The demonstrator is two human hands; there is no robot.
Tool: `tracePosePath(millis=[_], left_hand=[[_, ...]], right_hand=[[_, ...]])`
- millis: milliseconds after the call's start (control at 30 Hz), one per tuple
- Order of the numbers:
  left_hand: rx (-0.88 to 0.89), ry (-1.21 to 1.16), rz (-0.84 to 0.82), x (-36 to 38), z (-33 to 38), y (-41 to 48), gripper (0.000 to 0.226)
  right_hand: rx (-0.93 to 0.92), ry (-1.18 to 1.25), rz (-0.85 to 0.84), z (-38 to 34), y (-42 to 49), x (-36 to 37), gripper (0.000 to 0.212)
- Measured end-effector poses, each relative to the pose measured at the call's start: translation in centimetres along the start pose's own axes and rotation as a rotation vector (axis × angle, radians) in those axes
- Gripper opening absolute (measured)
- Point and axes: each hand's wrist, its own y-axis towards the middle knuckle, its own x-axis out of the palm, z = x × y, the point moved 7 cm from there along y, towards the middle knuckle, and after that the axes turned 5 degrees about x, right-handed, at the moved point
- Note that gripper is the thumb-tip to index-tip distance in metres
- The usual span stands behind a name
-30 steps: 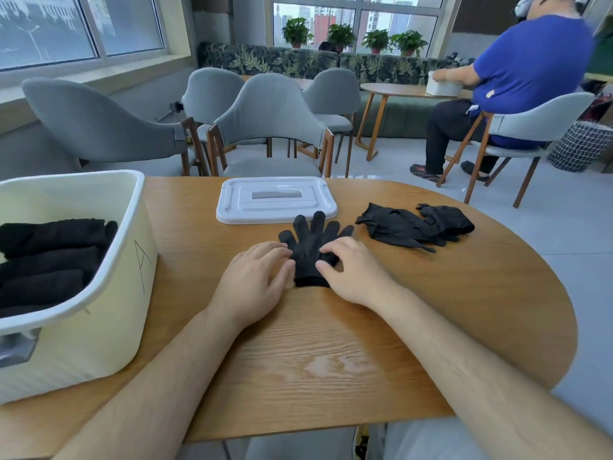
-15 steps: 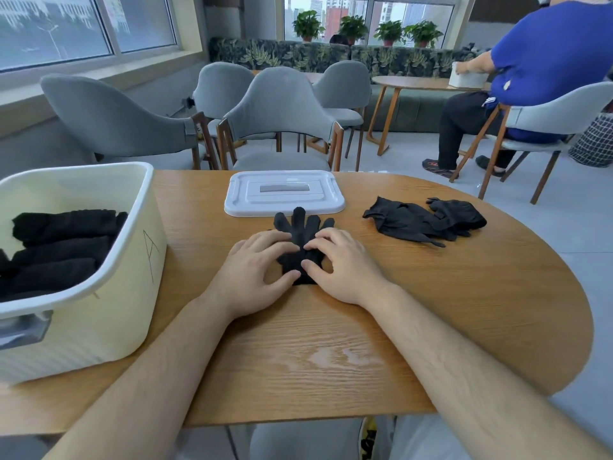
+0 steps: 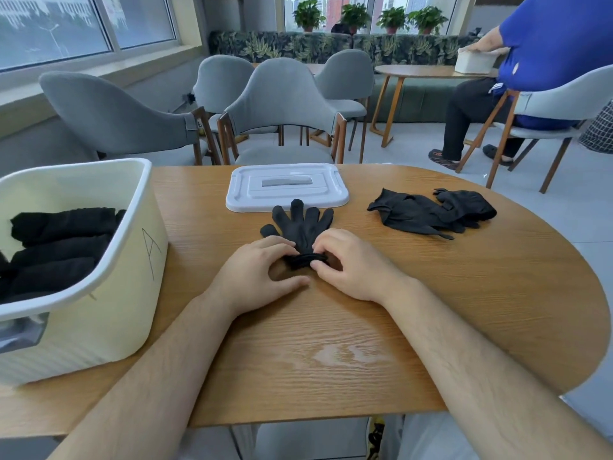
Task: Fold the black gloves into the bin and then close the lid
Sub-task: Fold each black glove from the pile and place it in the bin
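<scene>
A black knitted glove (image 3: 300,227) lies flat in the middle of the wooden oval counter (image 3: 331,343). Its fingers point away from the person and reach the near edge of the white plastic lid (image 3: 287,187). The cuff end is rolled up. The left hand (image 3: 257,273) and the right hand (image 3: 351,263) both pinch this roll, each grip narrow and holding the glove. To the right lies a loose pile of black gloves (image 3: 428,210). To the left stands the cream plastic bin (image 3: 132,293), with folded black gloves (image 3: 63,247) inside.
</scene>
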Motion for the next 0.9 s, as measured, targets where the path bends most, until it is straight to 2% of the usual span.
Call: tracePosePath(millis=[167, 300, 400, 467, 567, 667, 767, 900], left_hand=[[-0.074, -0.005, 0.104, -0.4, -0.3, 0.3, 0.021], [-0.152, -0.046, 0.143, -0.7, -0.7, 0.3, 0.026], [-0.234, -0.165, 0.170, -0.8, -1.1, 0.0, 0.017], [-0.276, -0.231, 0.180, -0.8, -1.1, -0.1, 0.026], [-0.248, -0.217, 0.220, -1.1, -0.5, 0.3, 0.032], [-0.195, -0.173, 0.237, -1.1, -0.1, 0.7, 0.021], [-0.145, -0.128, 0.227, -0.4, -0.4, 1.0, 0.007], [-0.128, -0.127, 0.139, 0.3, -0.9, 1.0, 0.028]], right_hand=[[0.043, -0.006, 0.021, -0.1, -0.2, -0.3, 0.018], [0.108, 0.063, 0.000, 0.2, -0.3, -0.2, 0.030], [0.190, 0.178, 0.056, 0.9, -0.1, -0.3, 0.025], [0.204, 0.183, 0.091, 0.9, 0.1, -0.2, 0.026], [0.185, 0.155, 0.142, 0.4, 0.1, -0.5, 0.030], [0.166, 0.135, 0.166, 0.4, 0.1, -0.4, 0.013], [0.183, 0.100, 0.166, 0.8, 0.3, 0.0, 0.015], [0.157, -0.028, 0.159, 0.8, 0.1, 0.0, 0.024]])
